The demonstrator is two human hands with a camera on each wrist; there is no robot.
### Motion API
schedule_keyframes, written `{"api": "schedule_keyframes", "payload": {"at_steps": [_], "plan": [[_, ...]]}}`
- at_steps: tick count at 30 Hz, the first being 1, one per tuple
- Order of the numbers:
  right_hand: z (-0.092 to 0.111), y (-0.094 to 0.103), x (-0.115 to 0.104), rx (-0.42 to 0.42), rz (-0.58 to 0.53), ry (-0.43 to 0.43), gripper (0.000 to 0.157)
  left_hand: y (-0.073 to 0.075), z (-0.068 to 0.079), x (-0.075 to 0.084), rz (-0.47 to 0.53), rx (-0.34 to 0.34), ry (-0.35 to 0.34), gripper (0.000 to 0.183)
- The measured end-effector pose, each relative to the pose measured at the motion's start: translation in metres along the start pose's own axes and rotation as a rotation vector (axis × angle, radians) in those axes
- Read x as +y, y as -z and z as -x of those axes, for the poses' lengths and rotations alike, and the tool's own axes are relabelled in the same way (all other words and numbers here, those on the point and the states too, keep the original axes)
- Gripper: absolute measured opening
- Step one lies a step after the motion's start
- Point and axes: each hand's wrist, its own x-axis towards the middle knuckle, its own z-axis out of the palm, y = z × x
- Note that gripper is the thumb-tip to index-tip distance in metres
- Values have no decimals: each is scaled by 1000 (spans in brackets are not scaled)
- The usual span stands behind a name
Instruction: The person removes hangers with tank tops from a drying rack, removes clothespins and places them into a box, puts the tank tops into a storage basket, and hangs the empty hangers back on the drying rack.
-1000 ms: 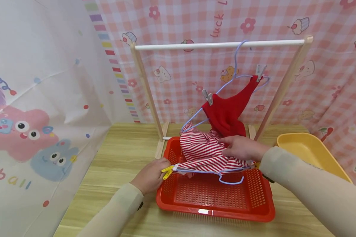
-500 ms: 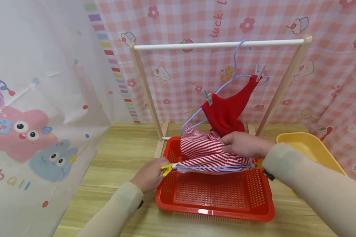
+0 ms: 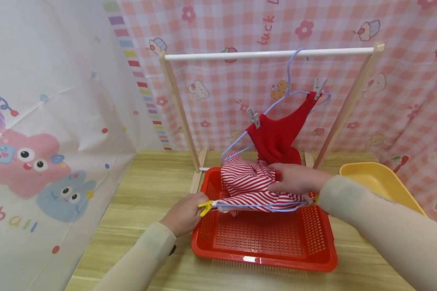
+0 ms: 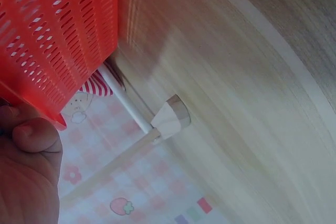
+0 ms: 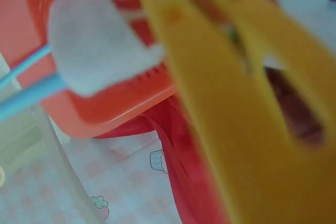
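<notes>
A red-and-white striped garment (image 3: 247, 178) lies bunched over the back of the red basket (image 3: 264, 264). A blue hanger (image 3: 240, 206) runs along its near edge. Yellow clothespins clip its ends: the left clothespin (image 3: 205, 208) beside my left hand, the right clothespin (image 5: 210, 98) large under my right wrist. My left hand (image 3: 185, 214) grips the basket's left rim, its curled fingers at the rim in the left wrist view. Across the garment reaches my right hand (image 3: 298, 178), thumb and fingers spread apart, fingertips touching the striped cloth; red shows in the gap between them.
Behind the basket stands a wooden rack with a white bar (image 3: 222, 56). From it hangs another blue hanger (image 3: 289, 76) bearing a red garment (image 3: 282, 133) held by grey clothespins (image 3: 254, 118). A yellow tray (image 3: 378, 178) sits at the right. A patterned curtain backs the table.
The hanger's hook has swung up from hanging down to nearly level with the hanger. My right thumb and fingers have spread wider over the striped garment. My left hand has barely moved.
</notes>
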Motion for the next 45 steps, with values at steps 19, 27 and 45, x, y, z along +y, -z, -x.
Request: {"api": "schedule_keyframes", "payload": {"at_steps": [19,27,45], "plan": [[-12,-6,-11,-110,192,233,17,-2,1,-1,3,-15,18,17],[-6,-5,-5,-18,79,274,30,-3,1,-2,2,3,9,17],[15,7,-13,-136,-284,227,14,-5,-1,-3,-29,63,-51,16]]}}
